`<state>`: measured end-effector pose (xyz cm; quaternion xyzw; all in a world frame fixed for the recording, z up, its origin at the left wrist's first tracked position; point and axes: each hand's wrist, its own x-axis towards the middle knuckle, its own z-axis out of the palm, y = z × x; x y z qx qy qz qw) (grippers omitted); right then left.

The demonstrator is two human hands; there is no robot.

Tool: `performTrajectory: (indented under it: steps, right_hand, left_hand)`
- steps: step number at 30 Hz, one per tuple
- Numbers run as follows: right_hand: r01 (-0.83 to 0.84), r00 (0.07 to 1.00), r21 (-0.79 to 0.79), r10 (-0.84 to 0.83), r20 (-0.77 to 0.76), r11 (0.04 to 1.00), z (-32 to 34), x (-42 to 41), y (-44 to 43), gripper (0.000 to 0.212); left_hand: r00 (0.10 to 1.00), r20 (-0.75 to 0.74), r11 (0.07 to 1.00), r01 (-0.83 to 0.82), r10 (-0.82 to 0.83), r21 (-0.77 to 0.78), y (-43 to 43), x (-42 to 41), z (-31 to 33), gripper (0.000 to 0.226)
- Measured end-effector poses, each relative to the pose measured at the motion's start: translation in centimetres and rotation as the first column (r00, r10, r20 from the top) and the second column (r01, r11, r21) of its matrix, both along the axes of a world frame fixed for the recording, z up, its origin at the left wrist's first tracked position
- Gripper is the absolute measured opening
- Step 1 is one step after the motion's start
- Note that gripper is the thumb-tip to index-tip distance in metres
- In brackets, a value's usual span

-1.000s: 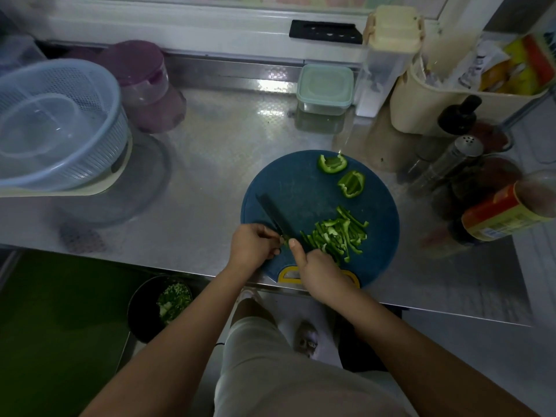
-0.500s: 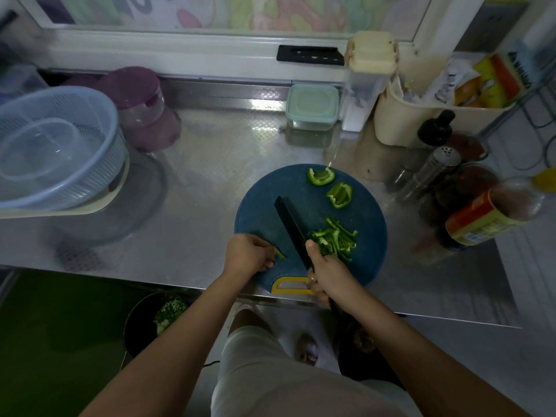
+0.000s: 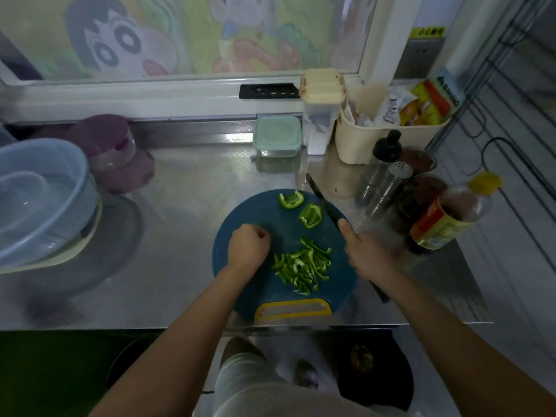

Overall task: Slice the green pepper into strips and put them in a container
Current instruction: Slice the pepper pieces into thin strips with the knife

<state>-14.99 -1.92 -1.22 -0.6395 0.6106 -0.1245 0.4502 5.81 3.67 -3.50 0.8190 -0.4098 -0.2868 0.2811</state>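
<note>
— Though the counter itself is lit, what is lost in the dim parts?

— Below the steel counter's (image 3: 180, 236) front edge, a dark round vessel (image 3: 391, 386) sits in shadow, its contents too dim to name. At left, a pale blue colander (image 3: 45, 200) is cut off by the frame edge. The right hand (image 3: 365, 254) covers most of the handle of a dark-bladed knife (image 3: 323, 200). Only the butt shows beneath the wrist.

— And the left hand?

— The left hand (image 3: 248, 246) rests on the round blue cutting board (image 3: 279, 227), fingers curled under in a fist. It is seen from the back, the fingertips are hidden and nothing shows in it.

— How is the knife held?

— The right hand grips it at the board's right rim, one finger stretched toward the blade. The blade points away, its tip past the board's far edge. Whether the edge touches the board cannot be told.

— Where is the pepper?

— All on the board. A heap of pepper strips (image 3: 302, 266) lies between the two hands, just beside the left fist and a little apart from the right. A far pepper piece (image 3: 291, 199) sits at the far rim, and a near pepper piece (image 3: 310, 216) lies just left of the blade. Both are beyond the hands.

— Any container?

— A green-lidded tub (image 3: 276, 136) stands closed at the back of the counter, well apart from the strips.
</note>
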Motion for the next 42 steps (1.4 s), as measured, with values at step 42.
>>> performTrajectory:
  steps: [42]
  right_hand:
    - [-0.155,0.97,0.198,0.111,0.215,0.968,-3.1,6.5,11.0,0.067]
  left_hand:
    - [0.95,-0.262,0.982,-0.14,0.168,0.124,4.4,5.3,-0.7,0.015]
